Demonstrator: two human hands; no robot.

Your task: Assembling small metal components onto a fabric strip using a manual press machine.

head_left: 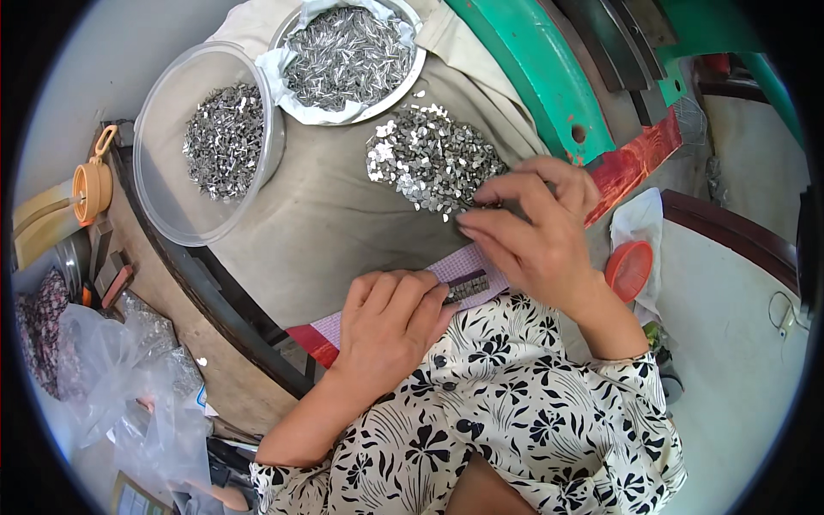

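Observation:
My left hand (390,322) is closed around one end of a narrow dark strip (469,286) with small metal pieces lined up along it. The strip rests over a pink checked cloth (468,262) near my lap. My right hand (541,227) is at the near right edge of a loose pile of small shiny metal pieces (429,159). Its thumb and fingers come together in a pinch; what lies between them, if anything, is too small to make out. Part of the strip is hidden under my left fingers.
Beyond the pile stands a cloth-lined bowl (421,73) of thin metal pins. A clear plastic tub (146,167) holding metal bits is at the left. Green metal machinery (549,77) borders the far right. A red plastic basket (629,270) lies right, and plastic bags (146,412) lower left.

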